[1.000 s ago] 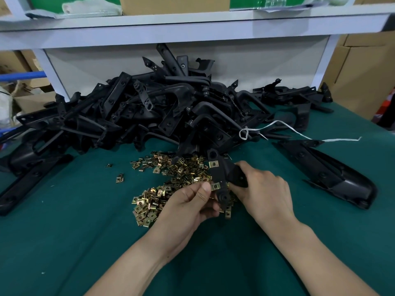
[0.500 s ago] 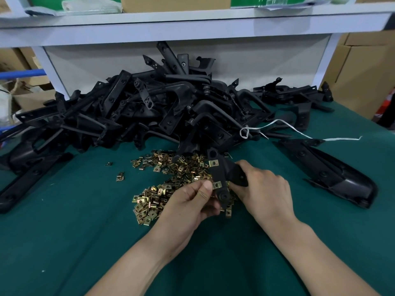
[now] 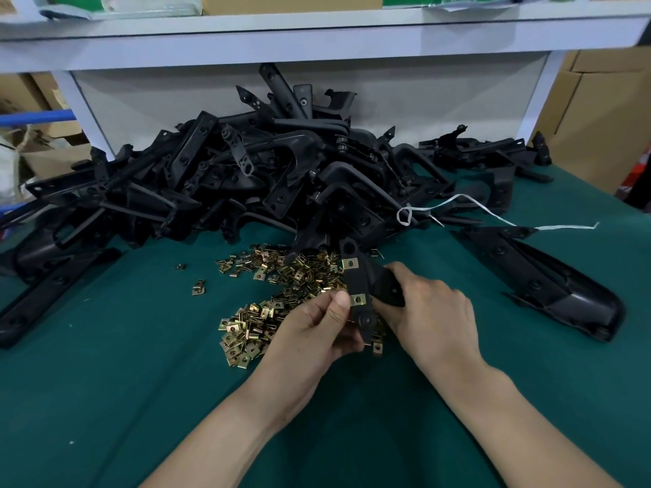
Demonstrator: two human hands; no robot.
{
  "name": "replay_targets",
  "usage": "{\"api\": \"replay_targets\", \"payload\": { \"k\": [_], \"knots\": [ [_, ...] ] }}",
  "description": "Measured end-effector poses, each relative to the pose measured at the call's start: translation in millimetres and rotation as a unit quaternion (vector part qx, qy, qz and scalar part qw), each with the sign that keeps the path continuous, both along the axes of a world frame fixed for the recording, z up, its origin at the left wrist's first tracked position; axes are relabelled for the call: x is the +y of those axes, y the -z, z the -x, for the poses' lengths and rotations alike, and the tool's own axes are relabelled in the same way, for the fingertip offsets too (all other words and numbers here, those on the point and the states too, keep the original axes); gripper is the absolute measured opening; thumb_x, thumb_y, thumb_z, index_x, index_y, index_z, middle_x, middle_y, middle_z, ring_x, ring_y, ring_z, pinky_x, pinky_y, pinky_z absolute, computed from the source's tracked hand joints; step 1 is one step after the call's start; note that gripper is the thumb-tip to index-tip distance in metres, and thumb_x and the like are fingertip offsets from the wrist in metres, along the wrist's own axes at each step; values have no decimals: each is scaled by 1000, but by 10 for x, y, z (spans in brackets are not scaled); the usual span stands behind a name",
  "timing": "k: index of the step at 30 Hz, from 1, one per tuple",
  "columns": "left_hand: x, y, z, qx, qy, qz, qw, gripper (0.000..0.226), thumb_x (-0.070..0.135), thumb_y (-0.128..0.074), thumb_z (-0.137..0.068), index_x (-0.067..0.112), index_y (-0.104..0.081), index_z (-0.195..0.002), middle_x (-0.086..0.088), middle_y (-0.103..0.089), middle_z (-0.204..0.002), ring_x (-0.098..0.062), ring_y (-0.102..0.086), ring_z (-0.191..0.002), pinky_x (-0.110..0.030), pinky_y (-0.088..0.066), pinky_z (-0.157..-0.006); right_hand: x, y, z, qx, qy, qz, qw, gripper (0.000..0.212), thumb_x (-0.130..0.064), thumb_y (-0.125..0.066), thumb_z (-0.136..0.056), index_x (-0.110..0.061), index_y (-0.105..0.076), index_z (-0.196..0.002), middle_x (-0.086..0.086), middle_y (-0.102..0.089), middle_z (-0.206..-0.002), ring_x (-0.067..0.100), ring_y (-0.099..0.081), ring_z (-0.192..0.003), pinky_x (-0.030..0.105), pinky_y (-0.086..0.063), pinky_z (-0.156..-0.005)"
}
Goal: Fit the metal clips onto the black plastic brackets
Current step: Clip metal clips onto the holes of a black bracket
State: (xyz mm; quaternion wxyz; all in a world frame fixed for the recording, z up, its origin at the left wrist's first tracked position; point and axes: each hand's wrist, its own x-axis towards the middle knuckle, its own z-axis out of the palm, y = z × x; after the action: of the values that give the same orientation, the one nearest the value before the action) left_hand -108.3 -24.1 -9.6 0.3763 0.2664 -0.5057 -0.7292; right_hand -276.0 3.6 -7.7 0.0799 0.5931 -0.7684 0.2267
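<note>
Over the clip pile [image 3: 253,329], slim black bracket [image 3: 360,281], two brassy clips [image 3: 350,264] fitted

Single view. The head-worn wide-angle camera is looking forward and down, sitting close above the left hand [image 3: 310,332] and right hand [image 3: 433,311] at centre, and is taking in the table [image 3: 105,399] up to the shelf [image 3: 317,40] at the top edge.

Bracket heap [image 3: 267,177] behind; clips [image 3: 281,297] left.
</note>
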Motion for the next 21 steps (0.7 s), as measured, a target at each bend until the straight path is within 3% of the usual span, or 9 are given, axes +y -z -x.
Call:
{"api": "replay_targets", "payload": {
  "k": [5, 9, 16, 21],
  "knots": [
    [6, -23, 2, 2, 1, 0, 1000, 29, 39, -55, -92, 23, -78, -95, -1, -68, -84, -10, -60, -73, -24, -55, -73, 7, -4, 11, -21, 3, 4, 1000, 34, -58, -65, -86, -35, -52, -109, -4, -67, -77, 32, -66, -75, 33, -30, -57],
    [2, -38, -5, 6, 4, 1, 1000, 30, 36, -52, -96, 21, -78, -96, -1, -68, -82, -11, -60, -72, -25, -55, -72, 5, -11, 25, -27, 2, -5, 1000, 33, -56, -64, -87, -34, -52, -108, -7, -52, -67, 33, -65, -74, 34, -31, -57],
    [4, -35, -21, 2, 1, 17, 1000, 29, 35, -54, -96, 12, -71, -98, -4, -65, -83, -12, -59, -73, -26, -54, -72, 19, -26, 14, -29, -4, 6, 1000, 32, -55, -62, -88, -34, -52, -110, -3, -66, -77, 33, -65, -75, 34, -33, -58],
    [28, -37, -21, -15, -16, 44, 999, 24, 36, -55, -95, 19, -71, -87, -4, -62, -79, -12, -58, -72, -25, -53, -72, 4, -13, 8, -17, -7, 0, 1000, 36, -57, -63, -88, -37, -51, -115, -4, -69, -82, 31, -67, -79, 34, -35, -59]
  ]
}}
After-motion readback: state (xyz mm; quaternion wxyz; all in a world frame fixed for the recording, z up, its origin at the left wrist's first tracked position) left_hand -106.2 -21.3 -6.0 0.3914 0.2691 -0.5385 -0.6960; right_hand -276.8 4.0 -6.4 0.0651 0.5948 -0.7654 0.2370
